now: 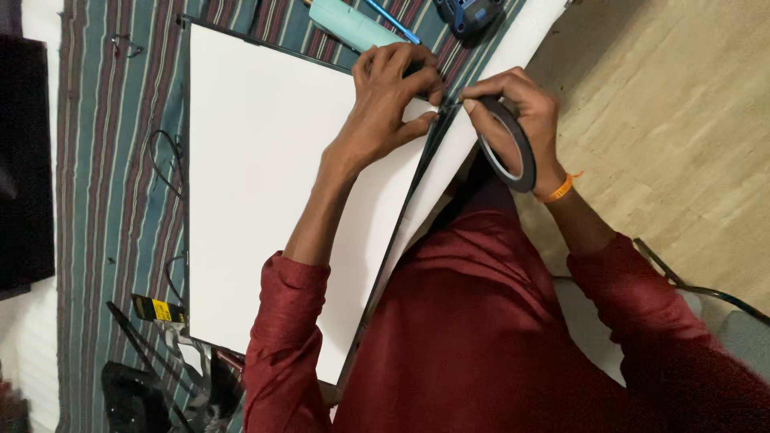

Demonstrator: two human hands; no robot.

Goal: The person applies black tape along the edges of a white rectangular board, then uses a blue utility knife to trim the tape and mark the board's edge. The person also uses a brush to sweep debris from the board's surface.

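Pinching the tape's free end with my left hand (397,88) at the white panel's (265,184) dark edge, I grip the black tape roll (507,144) in my right hand (513,108), keeping the strip taut above the striped cloth (112,160).

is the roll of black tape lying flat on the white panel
No, the roll of black tape hangs on the right hand, off the white panel.

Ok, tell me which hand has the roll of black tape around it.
The right hand: the tape roll hangs looped over it by the orange wristband. The left hand only presses on the white panel.
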